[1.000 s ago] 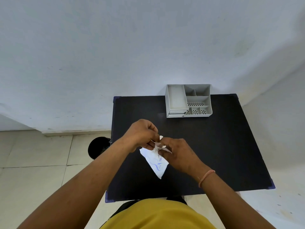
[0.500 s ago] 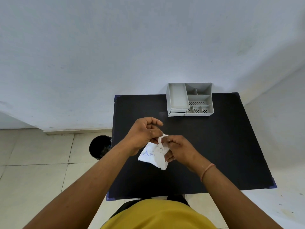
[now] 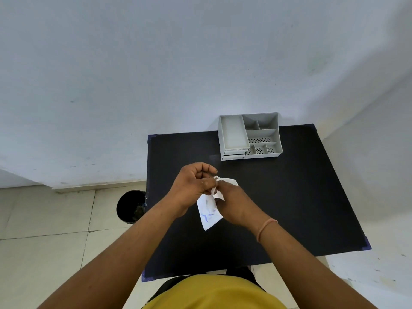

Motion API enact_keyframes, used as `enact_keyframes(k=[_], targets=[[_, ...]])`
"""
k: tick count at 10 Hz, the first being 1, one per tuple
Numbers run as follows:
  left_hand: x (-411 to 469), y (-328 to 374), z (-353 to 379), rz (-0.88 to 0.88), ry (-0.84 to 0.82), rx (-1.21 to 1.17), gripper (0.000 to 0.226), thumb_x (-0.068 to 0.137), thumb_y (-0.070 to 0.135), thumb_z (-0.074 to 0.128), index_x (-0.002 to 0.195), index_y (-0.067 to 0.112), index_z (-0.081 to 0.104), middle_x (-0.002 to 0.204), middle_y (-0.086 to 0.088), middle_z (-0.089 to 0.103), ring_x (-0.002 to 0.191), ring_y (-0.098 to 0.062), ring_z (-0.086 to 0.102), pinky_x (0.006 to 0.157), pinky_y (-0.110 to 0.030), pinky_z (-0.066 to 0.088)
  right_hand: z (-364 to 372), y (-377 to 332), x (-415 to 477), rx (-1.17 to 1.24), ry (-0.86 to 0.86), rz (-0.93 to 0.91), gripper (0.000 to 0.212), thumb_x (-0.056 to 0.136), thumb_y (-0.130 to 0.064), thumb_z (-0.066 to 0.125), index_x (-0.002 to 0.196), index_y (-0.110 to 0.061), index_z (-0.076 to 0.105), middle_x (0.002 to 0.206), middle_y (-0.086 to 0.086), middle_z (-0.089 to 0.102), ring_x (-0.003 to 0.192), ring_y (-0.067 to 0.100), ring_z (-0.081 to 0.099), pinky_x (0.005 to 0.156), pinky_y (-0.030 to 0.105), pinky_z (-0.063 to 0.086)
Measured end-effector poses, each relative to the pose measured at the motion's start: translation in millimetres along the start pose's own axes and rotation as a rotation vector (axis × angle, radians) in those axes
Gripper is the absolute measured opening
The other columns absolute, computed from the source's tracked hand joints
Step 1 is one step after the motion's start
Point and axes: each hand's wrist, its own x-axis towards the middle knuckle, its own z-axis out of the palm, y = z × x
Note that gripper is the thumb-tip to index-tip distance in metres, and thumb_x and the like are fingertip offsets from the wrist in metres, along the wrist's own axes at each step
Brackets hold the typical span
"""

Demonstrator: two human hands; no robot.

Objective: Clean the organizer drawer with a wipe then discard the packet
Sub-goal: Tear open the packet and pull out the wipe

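Note:
A white wipe packet with blue print hangs between my hands above the black table. My left hand pinches its top edge, and my right hand grips it from the right. A white strip or wipe edge sticks out at the top between my fingers. The grey organizer stands at the table's far edge, with a long tray on its left, small compartments on its right and shallow drawers at the front left, which look closed.
A black round bin stands on the tiled floor just left of the table. A white wall rises behind the table and another runs along its right side. My yellow shirt fills the bottom of the view.
Both hands have turned the packet from hanging down, to tilted left, to hanging down again. A white strip now shows at its top. The organizer has not moved.

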Motion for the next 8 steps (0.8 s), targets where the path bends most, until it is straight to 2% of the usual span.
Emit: enact_keyframes(k=[1, 2, 3, 4, 5, 6, 7, 8], targets=[[-1.4, -2.5, 4.9, -0.001, -0.048, -0.032, 0.022, 0.093, -0.005, 0.072, 0.106, 0.012, 0.074, 0.081, -0.013, 0.077, 0.074, -0.023, 0.074, 0.076, -0.036, 0.062, -3.9, -1.0, 0.0, -0.146, -0.025, 0.007, 0.028, 0.1, -0.013, 0.059, 0.128, -0.017, 0.061, 0.119, 0.007, 0.068, 0.098, 0.019, 0.062, 0.088, 0.031, 0.052], [-4.0, -1.5, 9.4, 0.0, -0.093, -0.05, 0.022, 0.092, -0.006, 0.071, 0.107, 0.01, 0.074, 0.085, -0.02, 0.077, 0.075, -0.023, 0.075, 0.078, -0.035, 0.064, -5.7, -1.2, -0.4, -0.289, -0.079, 0.012, 0.03, 0.1, -0.011, 0.061, 0.13, -0.013, 0.061, 0.12, 0.01, 0.069, 0.104, 0.024, 0.067, 0.093, 0.033, 0.054], [-8.7, 0.5, 13.2, 0.004, -0.199, -0.035, 0.022, 0.091, -0.006, 0.073, 0.106, 0.01, 0.074, 0.082, -0.011, 0.078, 0.075, -0.021, 0.076, 0.08, -0.032, 0.065, -5.6, -0.3, 3.2, -0.542, -0.099, -0.105, 0.025, 0.099, -0.018, 0.06, 0.123, -0.012, 0.062, 0.118, 0.009, 0.07, 0.104, 0.029, 0.069, 0.082, 0.033, 0.052], [-9.5, -0.3, 9.7, 0.004, -0.182, -0.115, 0.02, 0.091, -0.004, 0.075, 0.106, 0.009, 0.075, 0.083, -0.009, 0.078, 0.078, -0.024, 0.076, 0.082, -0.036, 0.065, -3.8, 7.0, 6.0, -0.401, -0.017, -0.079, 0.017, 0.094, -0.024, 0.062, 0.111, -0.02, 0.063, 0.107, 0.003, 0.072, 0.087, 0.023, 0.065, 0.067, 0.026, 0.044], [1.6, -20.5, -8.6, -0.06, 0.124, -0.304, 0.018, 0.094, 0.009, 0.076, 0.112, 0.011, 0.074, 0.096, -0.009, 0.079, 0.092, -0.03, 0.075, 0.089, -0.046, 0.061, -3.0, 28.8, 9.8, 0.172, -0.004, 0.161, 0.038, 0.086, -0.023, 0.079, 0.122, -0.024, 0.067, 0.111, -0.001, 0.073, 0.101, 0.02, 0.069, 0.076, 0.025, 0.053], [13.9, -46.6, -24.8, -0.177, 0.246, -0.258, 0.033, 0.093, 0.022, 0.079, 0.124, 0.017, 0.071, 0.114, -0.004, 0.078, 0.113, -0.029, 0.072, 0.099, -0.047, 0.057, -7.6, 34.8, 2.2, 0.249, -0.014, 0.193, 0.043, 0.088, -0.01, 0.074, 0.13, -0.011, 0.066, 0.115, 0.007, 0.072, 0.112, 0.032, 0.068, 0.086, 0.035, 0.057], [17.6, -76.7, -37.4, -0.417, 0.043, -0.255, 0.057, 0.09, 0.046, 0.078, 0.138, 0.018, 0.065, 0.134, -0.008, 0.074, 0.125, -0.03, 0.068, 0.109, -0.051, 0.053, -13.7, 43.6, -7.8, 0.527, 0.012, 0.213, 0.027, 0.099, 0.007, 0.05, 0.123, 0.012, 0.06, 0.101, 0.038, 0.063, 0.094, 0.055, 0.065, 0.087, 0.053, 0.06], [12.3, -83.3, -37.7, -0.494, -0.113, -0.351, 0.042, 0.1, 0.04, 0.068, 0.132, 0.014, 0.071, 0.128, -0.015, 0.078, 0.114, -0.035, 0.076, 0.098, -0.05, 0.06, -14.2, 52.7, -10.2, 0.754, -0.034, 0.276, 0.031, 0.105, 0.006, 0.041, 0.13, -0.005, 0.057, 0.094, 0.017, 0.063, 0.076, 0.025, 0.069, 0.086, 0.037, 0.063]])
